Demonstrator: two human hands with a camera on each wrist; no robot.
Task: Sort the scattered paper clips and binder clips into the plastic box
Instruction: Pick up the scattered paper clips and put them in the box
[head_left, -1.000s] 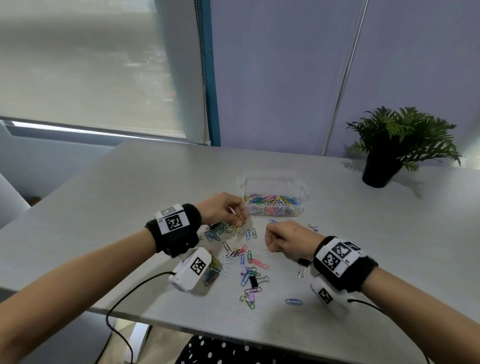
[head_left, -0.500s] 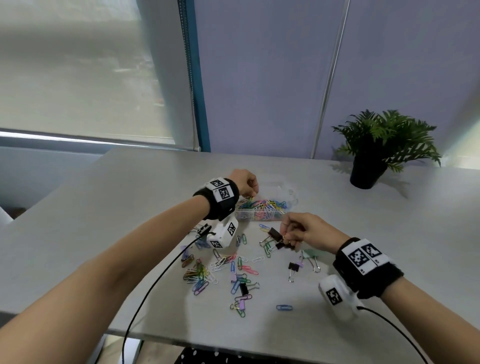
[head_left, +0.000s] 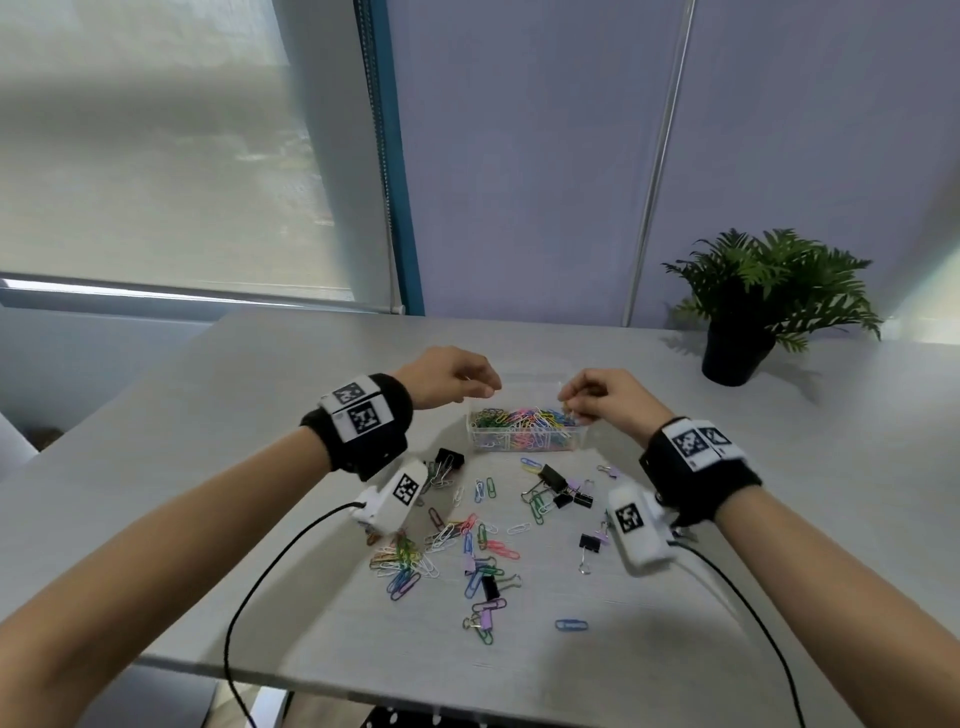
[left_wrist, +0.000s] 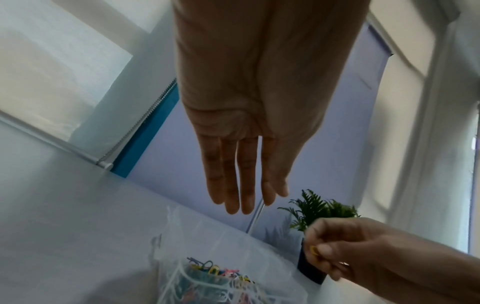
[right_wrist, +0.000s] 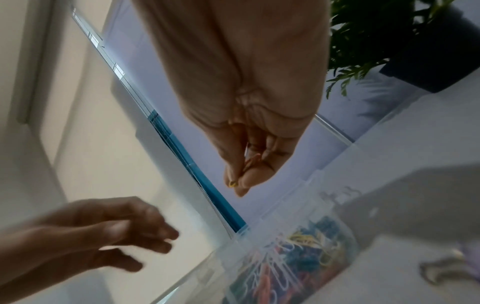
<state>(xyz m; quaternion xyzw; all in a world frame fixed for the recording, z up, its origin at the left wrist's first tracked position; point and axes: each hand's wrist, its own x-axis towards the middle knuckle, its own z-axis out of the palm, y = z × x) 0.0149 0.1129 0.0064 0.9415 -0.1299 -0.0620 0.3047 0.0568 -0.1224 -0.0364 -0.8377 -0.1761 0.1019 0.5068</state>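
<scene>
The right hand pinches a few paper clips between thumb and fingertips — a yellow one pokes out at the tips — just above the right end of the plastic box. The left hand, fingers straight and holding nothing, hovers over the box's left end. The drop should go best low and well inside the rim, then back for the loose clips and binder clips on the table — many remain.
</scene>
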